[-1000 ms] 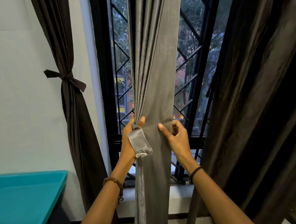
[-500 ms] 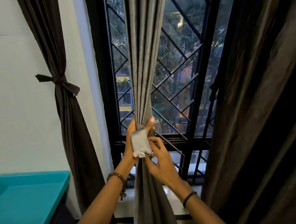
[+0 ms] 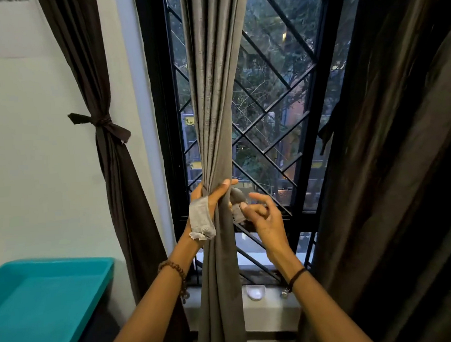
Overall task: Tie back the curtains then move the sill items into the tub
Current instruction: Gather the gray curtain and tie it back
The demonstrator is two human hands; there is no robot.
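Hands [image 3: 214, 196] [image 3: 265, 221] on curtain [image 3: 215, 105], tie [image 3: 201, 218]; tub [image 3: 50, 264] apart

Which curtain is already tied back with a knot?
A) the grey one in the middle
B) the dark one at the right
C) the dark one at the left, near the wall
C: a knotted band cinches the left dark curtain; the left hand only grips the grey curtain, the right hand pinches its tie strip, and the right dark curtain hangs loose.
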